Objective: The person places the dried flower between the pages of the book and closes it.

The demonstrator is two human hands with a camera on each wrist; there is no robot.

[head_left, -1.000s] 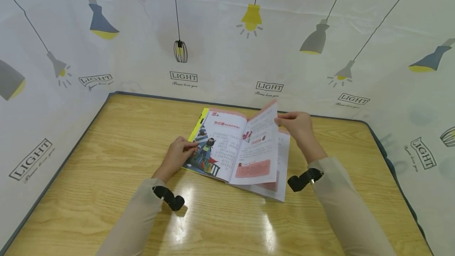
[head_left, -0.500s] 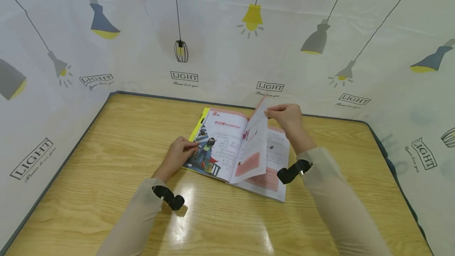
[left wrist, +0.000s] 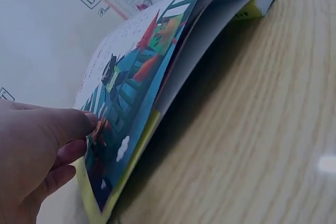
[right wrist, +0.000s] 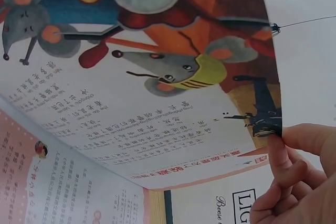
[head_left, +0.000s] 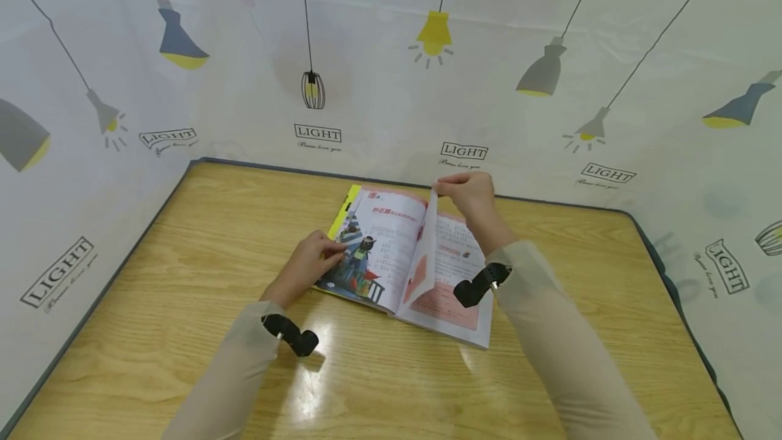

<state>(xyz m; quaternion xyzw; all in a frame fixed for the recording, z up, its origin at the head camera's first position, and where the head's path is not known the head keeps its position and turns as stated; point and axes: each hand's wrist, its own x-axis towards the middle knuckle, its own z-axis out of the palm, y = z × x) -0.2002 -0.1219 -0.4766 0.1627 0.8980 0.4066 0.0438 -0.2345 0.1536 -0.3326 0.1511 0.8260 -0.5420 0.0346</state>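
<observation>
An open picture book with colour illustrations and a yellow cover edge lies on the wooden table. My left hand holds its left edge; in the left wrist view the thumb presses on the illustrated page, fingers at the edge. Between thumb and fingertips, my right hand pinches the upper outer corner of a single page, which stands nearly upright over the spine. Cartoon mice cover that page's far side in the right wrist view, where the right hand grips the corner.
Behind the table hangs a white cloth printed with lamps and the word LIGHT. A dark edging runs round the tabletop. Each wrist carries a black strapped camera, such as the one on the right.
My right hand has moved left, lifting the page from the right side to nearly upright and uncovering the page beneath. The left hand stays almost where it was at the book's left edge.
</observation>
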